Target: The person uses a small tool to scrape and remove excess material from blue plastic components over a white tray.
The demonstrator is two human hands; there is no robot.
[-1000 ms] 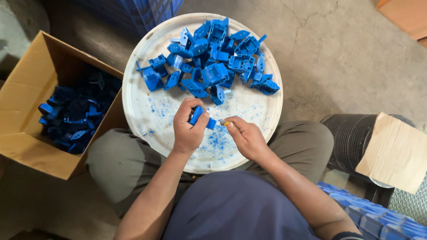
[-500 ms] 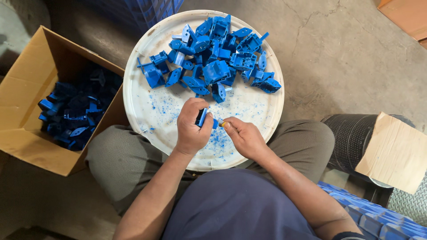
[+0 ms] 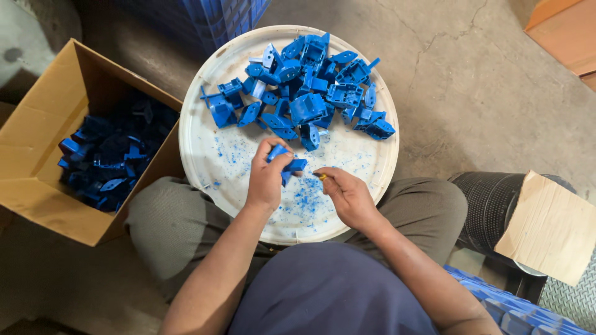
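Note:
My left hand grips a small blue plastic part over the near half of a round white tray resting on my lap. Just to its right, my right hand pinches a small yellow-tipped tool, its tip close to the part. A heap of several blue plastic parts lies on the tray's far half. Blue shavings are scattered on the tray under my hands.
An open cardboard box holding several blue parts stands on the floor at my left. A black ribbed bin with a cardboard sheet on it sits at my right. A blue crate stands beyond the tray.
My left hand has turned the blue part slightly; my right hand has drawn a little away from it. The heap and box are unchanged.

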